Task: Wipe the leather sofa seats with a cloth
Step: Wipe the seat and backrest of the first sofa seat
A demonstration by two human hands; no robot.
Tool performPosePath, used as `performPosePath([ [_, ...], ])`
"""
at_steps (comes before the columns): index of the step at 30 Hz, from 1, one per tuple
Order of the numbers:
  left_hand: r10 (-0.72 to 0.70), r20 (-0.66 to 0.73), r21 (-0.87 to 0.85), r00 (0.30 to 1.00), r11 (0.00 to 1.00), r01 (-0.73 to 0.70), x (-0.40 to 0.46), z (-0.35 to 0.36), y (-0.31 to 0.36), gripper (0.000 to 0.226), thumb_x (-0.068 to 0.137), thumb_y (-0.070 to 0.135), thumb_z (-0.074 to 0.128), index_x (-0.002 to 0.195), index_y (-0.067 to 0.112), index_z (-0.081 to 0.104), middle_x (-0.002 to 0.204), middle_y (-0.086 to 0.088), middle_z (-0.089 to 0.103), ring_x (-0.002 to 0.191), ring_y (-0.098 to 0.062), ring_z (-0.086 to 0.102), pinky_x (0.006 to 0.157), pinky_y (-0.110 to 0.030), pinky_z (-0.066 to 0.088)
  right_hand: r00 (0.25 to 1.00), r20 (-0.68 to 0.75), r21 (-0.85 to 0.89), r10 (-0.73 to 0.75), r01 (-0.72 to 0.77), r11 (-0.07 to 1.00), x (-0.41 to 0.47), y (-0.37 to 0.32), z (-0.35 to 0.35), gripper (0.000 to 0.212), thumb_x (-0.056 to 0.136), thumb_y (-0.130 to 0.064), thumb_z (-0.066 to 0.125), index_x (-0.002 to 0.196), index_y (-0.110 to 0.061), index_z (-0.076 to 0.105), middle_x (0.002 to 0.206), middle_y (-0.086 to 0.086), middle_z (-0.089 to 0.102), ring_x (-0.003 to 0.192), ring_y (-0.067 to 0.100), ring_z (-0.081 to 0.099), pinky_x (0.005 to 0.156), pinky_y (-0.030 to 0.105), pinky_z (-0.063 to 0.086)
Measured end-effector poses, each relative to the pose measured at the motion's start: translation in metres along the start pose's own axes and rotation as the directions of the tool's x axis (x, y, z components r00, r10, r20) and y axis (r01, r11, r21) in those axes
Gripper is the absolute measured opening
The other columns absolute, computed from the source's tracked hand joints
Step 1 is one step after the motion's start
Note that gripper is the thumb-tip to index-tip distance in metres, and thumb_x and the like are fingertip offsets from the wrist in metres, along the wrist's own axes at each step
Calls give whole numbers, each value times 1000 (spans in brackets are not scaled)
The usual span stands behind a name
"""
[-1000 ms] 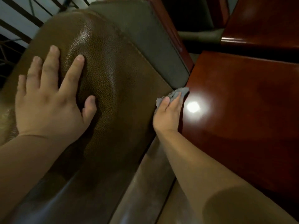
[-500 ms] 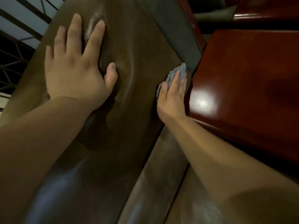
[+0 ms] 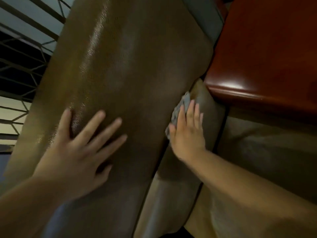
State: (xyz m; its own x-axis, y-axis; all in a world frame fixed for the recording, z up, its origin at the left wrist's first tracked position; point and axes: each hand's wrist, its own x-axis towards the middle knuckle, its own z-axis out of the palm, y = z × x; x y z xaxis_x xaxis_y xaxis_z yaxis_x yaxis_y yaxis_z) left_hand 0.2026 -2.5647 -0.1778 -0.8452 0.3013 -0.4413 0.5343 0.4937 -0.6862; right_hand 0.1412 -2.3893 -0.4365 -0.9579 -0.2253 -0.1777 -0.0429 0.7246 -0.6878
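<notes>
Cloth — small, grey, limp and light — lies crumpled at 3 o'clock, in the crease beside the brown leather cushion; best driven under a flat palm. Right hand, fingers straight, presses it down. Left hand — spread flat — braces the glossy cushion at 7 o'clock.

A brown leather sofa fills the scene, its glossy cushion running from near to far. A left hand rests flat on the cushion, fingers spread. To the right, a right hand presses a grey cloth against the sofa's lighter leather edge.
</notes>
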Motion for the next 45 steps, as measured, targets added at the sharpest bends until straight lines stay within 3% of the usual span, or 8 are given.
performPosePath([
  [3, 36, -81, 50, 996, 998, -32, -24, 24, 5, 72, 88, 57, 48, 154, 27, 52, 169, -8, 33, 156, -39, 25, 116, -82, 10, 990, -92, 59, 105, -100, 993, 26, 5, -5, 71, 107, -48, 17, 165, -12, 0, 171, 16, -18, 158, 32, -18, 129, 50, -4],
  [8, 6, -204, 24, 979, 1000, -2, -17, 28, 10, 70, 89, 54, 52, 154, 28, 54, 168, -7, 38, 156, -40, 30, 115, -82, 11, 984, -131, 102, -122, 136, 985, -73, -27, 54, 76, 106, -47, 31, 163, -2, 12, 172, 21, 0, 160, 32, -5, 129, 50, 0],
  [14, 4, -225, 9, 974, 1000, -3, -17, 28, 11, 69, 92, 57, 48, 155, 29, 52, 169, -6, 36, 159, -38, 22, 114, -83, 9, 976, -4, 0, -216, 216, 976, -121, -35, 80, 84, 105, -53, 30, 162, -4, -7, 170, 24, -9, 159, 35, -11, 129, 52, 2],
  [19, 3, -253, -2, 968, 1000, -4, -19, 35, 13, 70, 93, 60, 43, 156, 29, 50, 168, -6, 36, 160, -37, 18, 116, -82, 3, 982, -190, 460, -3, 91, 883, -18, -61, 10, 71, 108, -50, 14, 166, -12, 1, 173, 12, -10, 160, 26, -8, 130, 53, 6],
  [28, -43, -310, -35, 950, 999, 34, -15, 35, 14, 83, 89, 60, 50, 158, 13, 47, 168, -7, 37, 158, -37, 27, 116, -82, 9, 868, -142, 205, -475, 495, 844, -123, -94, 62, 77, 105, -50, 32, 164, -18, -7, 171, 14, -12, 159, 30, -14, 128, 56, 13],
  [34, -32, -296, -37, 955, 999, 22, -15, 37, 12, 83, 88, 57, 50, 158, 13, 46, 168, -6, 37, 157, -37, 29, 116, -82, 8, 969, -238, 375, -65, 153, 914, 27, -84, -34, 74, 106, -50, 19, 165, -10, -2, 172, 18, -8, 159, 33, -7, 129, 54, 6],
  [40, -29, -259, -44, 966, 999, 18, -12, 34, 11, 83, 89, 57, 50, 159, 12, 44, 169, -7, 34, 158, -38, 25, 115, -83, 9, 955, -262, 431, -137, 243, 869, -25, -102, -5, 77, 107, -43, 36, 165, -6, 1, 172, 22, -6, 160, 34, -5, 128, 55, 11],
  [45, -29, -213, -15, 977, 1000, 27, -14, 33, 12, 87, 89, 60, 48, 162, 13, 39, 171, -8, 30, 158, -38, 24, 115, -84, 10, 984, 5, 334, -180, 168, 927, -101, -72, 53, 90, 103, -58, 30, 160, -13, -23, 168, 19, -25, 156, 31, -27, 127, 59, 12],
])
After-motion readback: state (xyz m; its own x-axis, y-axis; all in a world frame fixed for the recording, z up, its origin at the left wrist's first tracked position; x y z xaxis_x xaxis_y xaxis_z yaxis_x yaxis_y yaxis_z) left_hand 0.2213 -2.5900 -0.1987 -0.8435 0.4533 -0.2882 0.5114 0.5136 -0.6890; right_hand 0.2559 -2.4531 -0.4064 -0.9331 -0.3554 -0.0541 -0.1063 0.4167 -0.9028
